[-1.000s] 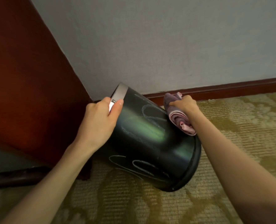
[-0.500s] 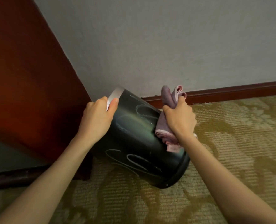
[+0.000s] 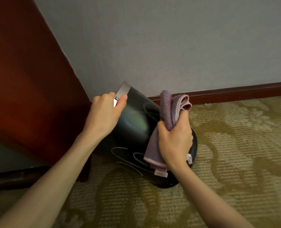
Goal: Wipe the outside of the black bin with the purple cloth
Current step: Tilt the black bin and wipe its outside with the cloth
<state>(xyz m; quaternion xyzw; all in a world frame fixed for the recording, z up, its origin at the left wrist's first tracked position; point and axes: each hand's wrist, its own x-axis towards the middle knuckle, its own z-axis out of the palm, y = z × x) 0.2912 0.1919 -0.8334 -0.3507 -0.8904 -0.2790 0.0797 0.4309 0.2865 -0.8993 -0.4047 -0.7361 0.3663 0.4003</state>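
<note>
The black bin (image 3: 133, 129) lies tilted on the carpet, its silver rim up and to the left, its base toward me at the lower right. Pale scribble marks show on its glossy side. My left hand (image 3: 103, 117) grips the silver rim, thumb on the outside. My right hand (image 3: 174, 142) is closed around the bunched purple cloth (image 3: 169, 109) and presses it against the bin's right side, near the base. One end of the cloth sticks up above my fist and the other end hangs below it over the bin.
A dark red wooden panel (image 3: 29, 96) stands close on the left of the bin. A grey wall (image 3: 169, 46) with a red-brown skirting board (image 3: 235, 91) runs behind it. Patterned olive carpet (image 3: 235, 162) covers the floor to the right and front.
My right hand has slid the cloth down the bin's side, from near the top edge toward the base. The bin has tipped a little more upright under my left hand.
</note>
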